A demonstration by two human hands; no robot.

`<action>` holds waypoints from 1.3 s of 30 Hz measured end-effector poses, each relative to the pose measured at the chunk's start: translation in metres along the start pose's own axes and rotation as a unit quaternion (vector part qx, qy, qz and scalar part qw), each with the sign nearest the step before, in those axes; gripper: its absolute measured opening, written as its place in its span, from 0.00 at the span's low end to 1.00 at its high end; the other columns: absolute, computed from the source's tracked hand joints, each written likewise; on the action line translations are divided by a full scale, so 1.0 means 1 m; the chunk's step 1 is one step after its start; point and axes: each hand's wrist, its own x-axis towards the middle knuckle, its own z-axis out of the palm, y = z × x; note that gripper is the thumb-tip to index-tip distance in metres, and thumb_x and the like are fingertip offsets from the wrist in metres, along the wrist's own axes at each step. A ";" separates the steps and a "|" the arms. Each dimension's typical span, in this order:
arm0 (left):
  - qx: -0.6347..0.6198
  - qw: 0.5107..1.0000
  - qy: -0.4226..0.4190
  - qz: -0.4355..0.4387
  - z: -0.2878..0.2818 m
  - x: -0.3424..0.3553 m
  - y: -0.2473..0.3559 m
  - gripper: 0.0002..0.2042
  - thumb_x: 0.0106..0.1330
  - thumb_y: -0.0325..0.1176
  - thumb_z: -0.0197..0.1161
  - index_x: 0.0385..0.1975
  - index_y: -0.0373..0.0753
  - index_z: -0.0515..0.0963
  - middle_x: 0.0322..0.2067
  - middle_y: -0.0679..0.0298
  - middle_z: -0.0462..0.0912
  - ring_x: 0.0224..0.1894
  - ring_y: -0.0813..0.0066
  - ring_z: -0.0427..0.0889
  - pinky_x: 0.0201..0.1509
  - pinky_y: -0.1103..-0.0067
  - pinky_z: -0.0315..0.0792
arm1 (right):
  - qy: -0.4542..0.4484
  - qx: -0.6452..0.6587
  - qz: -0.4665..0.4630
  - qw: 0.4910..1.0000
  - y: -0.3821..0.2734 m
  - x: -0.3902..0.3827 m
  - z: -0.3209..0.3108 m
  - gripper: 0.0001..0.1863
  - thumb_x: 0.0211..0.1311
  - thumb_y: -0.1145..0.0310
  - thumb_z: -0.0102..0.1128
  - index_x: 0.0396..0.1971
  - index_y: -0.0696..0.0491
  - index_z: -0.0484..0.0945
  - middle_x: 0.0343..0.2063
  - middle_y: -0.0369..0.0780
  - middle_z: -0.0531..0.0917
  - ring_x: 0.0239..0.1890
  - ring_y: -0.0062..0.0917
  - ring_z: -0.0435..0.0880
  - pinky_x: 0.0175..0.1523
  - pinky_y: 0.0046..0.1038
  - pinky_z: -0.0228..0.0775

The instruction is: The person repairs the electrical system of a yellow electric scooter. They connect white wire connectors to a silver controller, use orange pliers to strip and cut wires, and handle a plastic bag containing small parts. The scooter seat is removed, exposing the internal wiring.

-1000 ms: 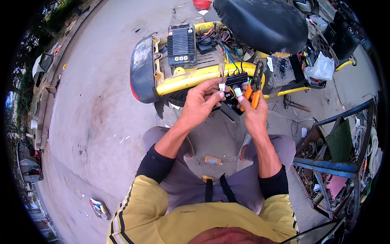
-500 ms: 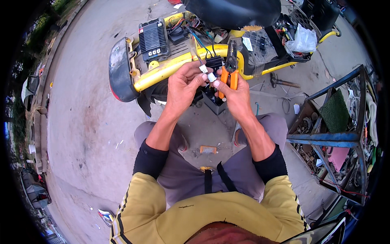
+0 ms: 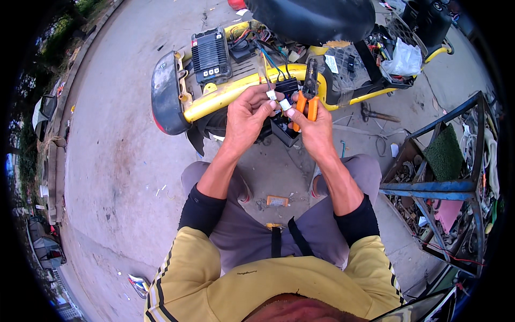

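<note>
My left hand (image 3: 245, 121) has its fingers closed on a small white plastic connector (image 3: 271, 95) on a hanging wire. My right hand (image 3: 317, 131) grips orange-handled pliers (image 3: 312, 109), their dark jaws pointing up, and pinches a second white connector (image 3: 285, 104) under the thumb. The two connectors are close, with a small gap between them. Both hands are just in front of the yellow tubular frame (image 3: 225, 95) of a scooter, above a black box (image 3: 284, 132). A finned controller (image 3: 211, 53) sits on the frame, with loose cables beside it.
A black seat (image 3: 311, 19) lies over the scooter's back side. A plastic bag (image 3: 402, 59) sits at its right. A hammer (image 3: 378, 115) lies on the concrete. A blue metal rack (image 3: 432, 188) of scrap stands at my right. A curb (image 3: 56, 177) runs along the left.
The view has shifted, so the scooter sits higher and further left than one second ago. The two connectors are a little closer together than then. My grips look the same.
</note>
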 end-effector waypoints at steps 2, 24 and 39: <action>0.002 1.000 0.002 -0.004 0.001 -0.001 0.001 0.21 0.71 0.21 0.64 0.62 0.29 0.72 0.48 0.55 0.87 0.45 0.75 0.86 0.49 0.79 0.80 | 0.001 0.003 0.002 1.000 -0.001 0.000 0.001 0.17 0.64 0.76 0.70 0.51 0.55 0.78 0.36 0.34 0.84 0.34 0.15 0.82 0.37 0.22 0.79; -0.041 0.997 0.045 -0.046 0.006 -0.006 0.001 0.20 0.67 0.20 0.66 0.57 0.31 0.69 0.43 0.55 0.84 0.43 0.72 0.85 0.46 0.74 0.84 | -0.051 -0.024 -0.032 0.998 -0.010 -0.002 -0.009 0.19 0.62 0.80 0.68 0.53 0.60 0.76 0.35 0.37 0.86 0.35 0.18 0.82 0.43 0.23 0.76; -0.032 0.999 0.035 -0.023 0.007 -0.005 -0.010 0.12 0.68 0.20 0.67 0.48 0.31 0.77 0.39 0.58 0.86 0.39 0.74 0.85 0.43 0.77 0.83 | -0.035 -0.152 -0.093 0.983 -0.009 -0.006 -0.006 0.19 0.59 0.76 0.70 0.50 0.58 0.78 0.33 0.36 0.86 0.34 0.19 0.83 0.46 0.26 0.77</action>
